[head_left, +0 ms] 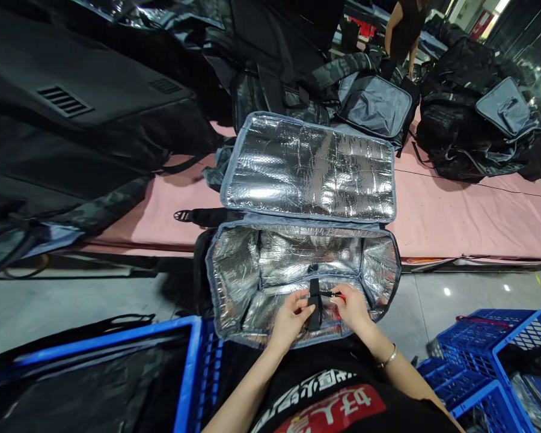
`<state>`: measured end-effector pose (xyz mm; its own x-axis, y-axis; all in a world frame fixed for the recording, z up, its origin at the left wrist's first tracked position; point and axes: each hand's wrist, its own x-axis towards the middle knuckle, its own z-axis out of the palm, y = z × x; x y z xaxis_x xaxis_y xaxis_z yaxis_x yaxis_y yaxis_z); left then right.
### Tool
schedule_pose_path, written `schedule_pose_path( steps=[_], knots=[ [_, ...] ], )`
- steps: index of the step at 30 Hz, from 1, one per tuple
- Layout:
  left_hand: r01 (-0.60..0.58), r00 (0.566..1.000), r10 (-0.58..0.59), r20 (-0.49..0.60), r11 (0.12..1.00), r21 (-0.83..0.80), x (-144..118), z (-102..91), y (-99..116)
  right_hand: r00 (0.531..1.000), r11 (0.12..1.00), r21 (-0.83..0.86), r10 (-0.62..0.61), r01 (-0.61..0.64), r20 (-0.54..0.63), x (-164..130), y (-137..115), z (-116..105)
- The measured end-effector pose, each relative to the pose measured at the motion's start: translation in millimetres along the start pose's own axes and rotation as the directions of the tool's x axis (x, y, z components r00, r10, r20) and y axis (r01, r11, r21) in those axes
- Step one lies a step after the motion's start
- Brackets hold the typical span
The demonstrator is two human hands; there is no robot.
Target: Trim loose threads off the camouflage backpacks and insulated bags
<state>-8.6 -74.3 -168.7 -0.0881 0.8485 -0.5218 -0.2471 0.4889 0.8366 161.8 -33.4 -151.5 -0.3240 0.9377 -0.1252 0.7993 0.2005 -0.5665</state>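
Note:
An open insulated bag [234, 270] with silver foil lining stands in front of me, its lid [309, 168] flipped back onto the pink table. A short black strap [314, 300] sits on the bag's near inner wall. My left hand [291, 319] pinches the strap from the left. My right hand [352, 307] holds a small red-and-black tool [336, 295] against the strap from the right. A bracelet is on my right wrist.
Blue plastic crates stand at lower left [187, 367] and lower right [500, 349]. Piles of black and grey bags [473, 120] cover the pink table [469, 222]. Another person [403, 30] stands at the far back. The grey floor [72, 300] shows between table and crates.

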Motion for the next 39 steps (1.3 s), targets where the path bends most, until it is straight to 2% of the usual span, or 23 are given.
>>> schedule_pose_path(
  steps=[18,26,32,39],
  knots=[
    [0.010,1.000,-0.011,-0.022,1.000,-0.029,3,-0.3,-5,0.999,0.999,0.015,-0.034,0.033,0.043,5,-11,5],
    [0.026,0.999,-0.028,-0.037,0.999,-0.042,0,0.5,0,0.998,0.995,0.094,-0.045,0.040,0.051,12,-11,8],
    [0.041,0.999,-0.042,-0.014,0.995,-0.092,2,-2.4,-1,0.994,0.980,0.191,-0.077,0.060,0.081,19,-16,14],
    [0.047,0.997,-0.039,0.060,0.992,-0.120,5,-2.5,-8,0.991,0.981,0.179,-0.089,0.069,0.102,28,-18,21]
  ],
)
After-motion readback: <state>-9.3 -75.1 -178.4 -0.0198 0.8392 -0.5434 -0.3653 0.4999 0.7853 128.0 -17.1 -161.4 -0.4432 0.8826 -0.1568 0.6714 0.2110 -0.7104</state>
